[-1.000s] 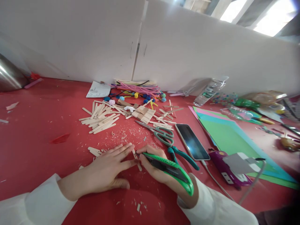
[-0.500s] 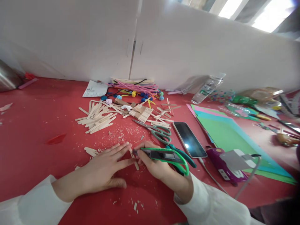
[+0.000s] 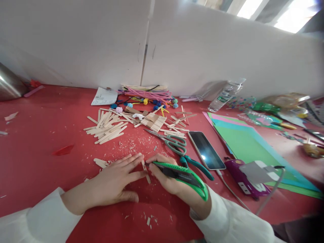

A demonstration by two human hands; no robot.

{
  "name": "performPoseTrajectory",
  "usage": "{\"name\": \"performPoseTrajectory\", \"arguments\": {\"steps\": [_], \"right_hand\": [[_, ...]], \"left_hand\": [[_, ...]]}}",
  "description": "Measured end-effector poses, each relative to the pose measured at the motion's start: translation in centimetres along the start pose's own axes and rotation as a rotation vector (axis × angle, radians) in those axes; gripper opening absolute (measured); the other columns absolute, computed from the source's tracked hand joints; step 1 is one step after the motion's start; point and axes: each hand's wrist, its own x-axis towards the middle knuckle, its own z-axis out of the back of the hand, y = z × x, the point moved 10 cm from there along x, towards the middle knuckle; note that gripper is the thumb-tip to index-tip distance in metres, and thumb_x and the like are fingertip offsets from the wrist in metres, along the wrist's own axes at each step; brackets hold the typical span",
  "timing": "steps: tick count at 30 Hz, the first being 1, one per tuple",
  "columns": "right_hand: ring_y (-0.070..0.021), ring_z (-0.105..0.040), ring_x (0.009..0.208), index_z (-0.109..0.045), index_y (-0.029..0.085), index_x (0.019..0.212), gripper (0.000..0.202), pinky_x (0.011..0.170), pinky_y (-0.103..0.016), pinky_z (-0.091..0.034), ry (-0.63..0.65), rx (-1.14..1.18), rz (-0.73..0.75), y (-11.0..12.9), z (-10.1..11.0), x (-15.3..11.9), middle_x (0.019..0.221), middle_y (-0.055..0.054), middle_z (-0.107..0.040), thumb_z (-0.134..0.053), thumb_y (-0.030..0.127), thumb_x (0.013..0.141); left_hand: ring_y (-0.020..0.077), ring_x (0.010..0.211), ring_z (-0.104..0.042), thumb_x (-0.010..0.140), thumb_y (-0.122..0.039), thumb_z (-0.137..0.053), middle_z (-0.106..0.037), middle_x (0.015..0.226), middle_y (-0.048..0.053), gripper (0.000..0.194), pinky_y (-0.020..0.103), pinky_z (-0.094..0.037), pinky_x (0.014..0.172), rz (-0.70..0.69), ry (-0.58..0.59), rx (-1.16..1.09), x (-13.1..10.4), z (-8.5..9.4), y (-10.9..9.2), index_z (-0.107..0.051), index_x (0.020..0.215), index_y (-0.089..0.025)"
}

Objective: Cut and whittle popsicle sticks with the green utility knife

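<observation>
My left hand (image 3: 117, 184) lies on the red table with its fingers spread, the fingertips touching a short wooden stick (image 3: 146, 171). My right hand (image 3: 167, 175) is closed around a green utility knife (image 3: 186, 177), its tip end close to the stick's right side. The blade itself is too small to make out. Small wood shavings (image 3: 131, 143) are scattered beyond my hands, and more bits lie nearer to me. A few loose stick pieces (image 3: 100, 163) rest beside my left hand.
Grey-handled scissors (image 3: 176, 144), teal-handled pliers (image 3: 199, 167) and a phone (image 3: 206, 150) lie right of centre. Wooden sticks (image 3: 108, 126) are heaped behind my hands. Coloured paper (image 3: 253, 145), a purple power strip (image 3: 245, 179) and a plastic bottle (image 3: 225, 96) are at the right.
The green knife has tilted in my right hand, its rear end now lower and nearer my wrist. The whole view has shifted slightly. My left hand stays spread at the stick.
</observation>
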Motion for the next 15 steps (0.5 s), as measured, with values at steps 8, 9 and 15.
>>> {"name": "performPoseTrajectory", "arguments": {"steps": [8, 9, 15], "right_hand": [[-0.0149, -0.063, 0.062, -0.056, 0.024, 0.085, 0.013, 0.067, -0.028, -0.054, 0.008, -0.04, 0.057, -0.03, -0.21, 0.14, 0.058, 0.003, -0.061, -0.044, 0.021, 0.09], [-0.0155, -0.064, 0.062, -0.056, 0.024, 0.085, 0.014, 0.067, -0.028, -0.054, 0.006, -0.049, 0.069, -0.05, -0.27, 0.12, 0.059, 0.003, -0.061, -0.044, 0.021, 0.09], [-0.0164, -0.061, 0.059, -0.058, 0.023, 0.077, 0.012, 0.063, -0.03, -0.052, -0.007, -0.019, 0.085, -0.79, -0.94, 0.41, 0.064, -0.001, -0.061, -0.049, 0.018, 0.082]], "left_hand": [[0.0375, 0.137, -0.026, 0.083, -0.066, -0.044, -0.029, 0.151, 0.016, 0.065, 0.056, -0.028, 0.108, 0.008, -0.023, -0.03, -0.09, 0.11, 0.13, -0.053, 0.131, -0.023], [0.0373, 0.137, -0.026, 0.083, -0.066, -0.044, -0.029, 0.151, 0.016, 0.065, 0.056, -0.028, 0.108, 0.011, -0.018, -0.024, -0.08, 0.05, 0.16, -0.053, 0.132, -0.023], [0.0347, 0.138, -0.026, 0.084, -0.064, -0.046, -0.028, 0.151, 0.016, 0.066, 0.053, -0.029, 0.108, -0.011, -0.025, 0.017, 0.0, -0.06, 0.04, -0.049, 0.135, -0.023]]}}
